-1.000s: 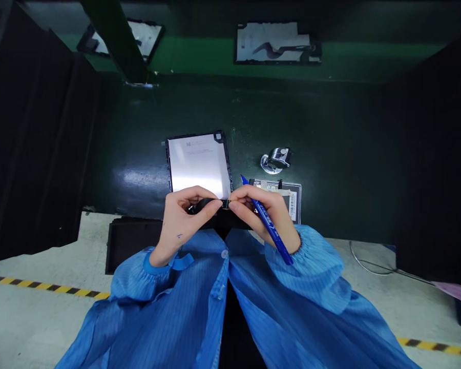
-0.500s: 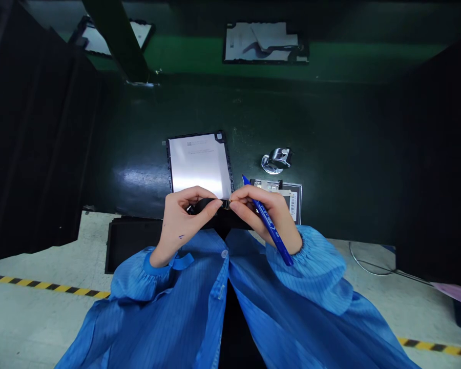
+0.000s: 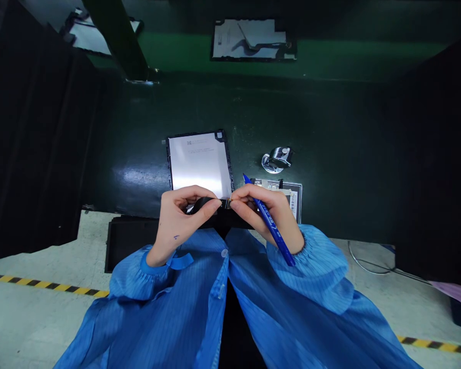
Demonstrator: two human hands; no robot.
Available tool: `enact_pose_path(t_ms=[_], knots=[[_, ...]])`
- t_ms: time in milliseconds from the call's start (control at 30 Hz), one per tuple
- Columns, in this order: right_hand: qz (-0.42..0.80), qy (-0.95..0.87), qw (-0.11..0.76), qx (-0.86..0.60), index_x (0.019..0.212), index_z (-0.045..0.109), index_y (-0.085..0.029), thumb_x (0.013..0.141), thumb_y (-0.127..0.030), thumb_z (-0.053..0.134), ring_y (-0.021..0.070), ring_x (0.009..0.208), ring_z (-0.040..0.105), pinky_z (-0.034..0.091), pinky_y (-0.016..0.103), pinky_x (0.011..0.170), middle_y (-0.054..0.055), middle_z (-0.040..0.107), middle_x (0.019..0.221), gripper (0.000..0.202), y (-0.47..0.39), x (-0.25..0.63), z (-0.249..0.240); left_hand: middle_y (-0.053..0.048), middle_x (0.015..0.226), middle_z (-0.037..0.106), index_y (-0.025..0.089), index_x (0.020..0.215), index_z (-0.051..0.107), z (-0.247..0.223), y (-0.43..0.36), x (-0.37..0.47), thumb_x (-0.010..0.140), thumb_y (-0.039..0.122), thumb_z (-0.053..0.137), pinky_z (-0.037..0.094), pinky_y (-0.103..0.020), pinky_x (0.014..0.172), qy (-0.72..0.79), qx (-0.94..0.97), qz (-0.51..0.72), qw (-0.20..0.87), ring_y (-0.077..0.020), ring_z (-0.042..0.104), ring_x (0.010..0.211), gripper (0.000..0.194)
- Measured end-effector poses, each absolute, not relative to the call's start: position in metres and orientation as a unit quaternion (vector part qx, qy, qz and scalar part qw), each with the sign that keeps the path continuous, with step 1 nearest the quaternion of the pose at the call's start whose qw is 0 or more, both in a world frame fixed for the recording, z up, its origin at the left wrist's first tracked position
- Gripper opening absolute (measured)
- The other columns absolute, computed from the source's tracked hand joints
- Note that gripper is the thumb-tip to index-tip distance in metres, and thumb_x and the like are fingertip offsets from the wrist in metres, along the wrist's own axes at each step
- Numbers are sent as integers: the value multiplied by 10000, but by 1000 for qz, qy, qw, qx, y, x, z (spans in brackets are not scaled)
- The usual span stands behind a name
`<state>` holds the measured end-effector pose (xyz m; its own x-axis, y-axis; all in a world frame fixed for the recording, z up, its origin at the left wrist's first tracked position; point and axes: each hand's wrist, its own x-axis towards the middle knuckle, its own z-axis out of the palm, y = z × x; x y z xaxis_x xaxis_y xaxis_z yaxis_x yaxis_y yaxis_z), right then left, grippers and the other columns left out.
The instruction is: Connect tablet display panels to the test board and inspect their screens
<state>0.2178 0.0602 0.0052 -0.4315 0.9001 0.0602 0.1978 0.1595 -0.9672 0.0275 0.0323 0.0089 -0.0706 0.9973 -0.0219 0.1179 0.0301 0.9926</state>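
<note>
A screen panel with a silvery back and black frame [image 3: 200,164] lies on the dark green bench. At its near edge my left hand [image 3: 182,218] pinches a dark flexible strip [image 3: 225,203] between thumb and forefinger. My right hand [image 3: 267,207] has its thumb and forefinger closed at the other end of that strip; the tiny part between these fingertips is too small to name. A blue marker pen [image 3: 271,223] rests across the right hand, tucked among its fingers, tip pointing away from me. Behind that hand lies a partly hidden module with a barcode label [image 3: 293,202].
A shiny metal roll-like object [image 3: 277,159] sits right of the panel. Another panel [image 3: 249,40] lies on the raised back ledge, with one more [image 3: 90,36] behind a green post [image 3: 119,41]. A black tray [image 3: 128,241] is below the bench's near edge at left.
My left hand has shifted very slightly left at the wrist, its fingertips staying at the strip. The panels on the back ledge appear a little further left in view.
</note>
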Motion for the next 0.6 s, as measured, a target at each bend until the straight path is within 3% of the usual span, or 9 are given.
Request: enact_pose_path(t_ms=[267,600], knots=[[512,-679,344,-399,839,634,-179,953,-289,624,73,518,401,331,235,520,-51,512,621,160,61,218,5,32,714,746,220,744,758,5,34,28,794,196,796,504,-224,619,544,516,477,459,-104,639,633,68],[511,-679,342,-402,841,631,-182,950,-304,631,78,513,416,333,238,517,-45,529,621,164,60,218,4,14,720,744,213,747,750,3,31,31,806,251,792,516,-258,630,560,525,465,441,-134,651,651,83]])
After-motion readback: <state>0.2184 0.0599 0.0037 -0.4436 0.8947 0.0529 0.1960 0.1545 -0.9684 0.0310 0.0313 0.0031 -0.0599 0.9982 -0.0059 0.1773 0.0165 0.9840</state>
